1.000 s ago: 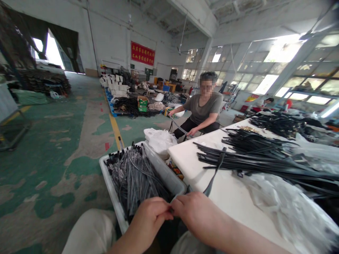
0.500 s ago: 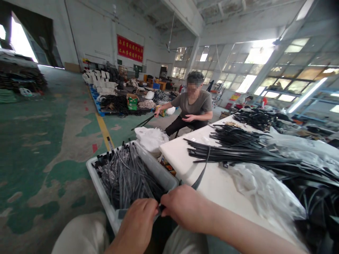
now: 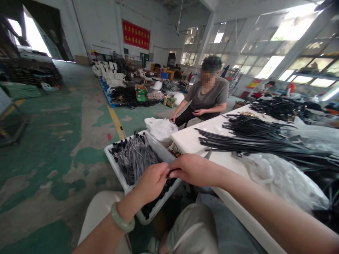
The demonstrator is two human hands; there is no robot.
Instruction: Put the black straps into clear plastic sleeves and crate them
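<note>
My left hand (image 3: 153, 180) and my right hand (image 3: 194, 170) meet above the near edge of a white plastic bin (image 3: 116, 169). Both are closed in a pinch on a black strap (image 3: 209, 153); its short end shows dark between the fingertips, and its other end sticks out past my right hand over the table corner. Most of the strap is hidden by my fingers. Inside the bin lies a heap of grey and black straps (image 3: 137, 155). A bundle of long black straps (image 3: 238, 144) rests on the white table (image 3: 188, 135) to the right.
Clear plastic bags (image 3: 280, 180) lie on the table beside more black straps. Beyond the bin stands a white plastic bag (image 3: 160, 128). Across from me sits a co-worker (image 3: 208, 91) with hands low. Pallets of goods (image 3: 111, 95) stand farther back.
The view has shifted, and both my hands appear higher, still pinching the strap together. The co-worker has lowered one hand; the dark straps it held out no longer show there.
</note>
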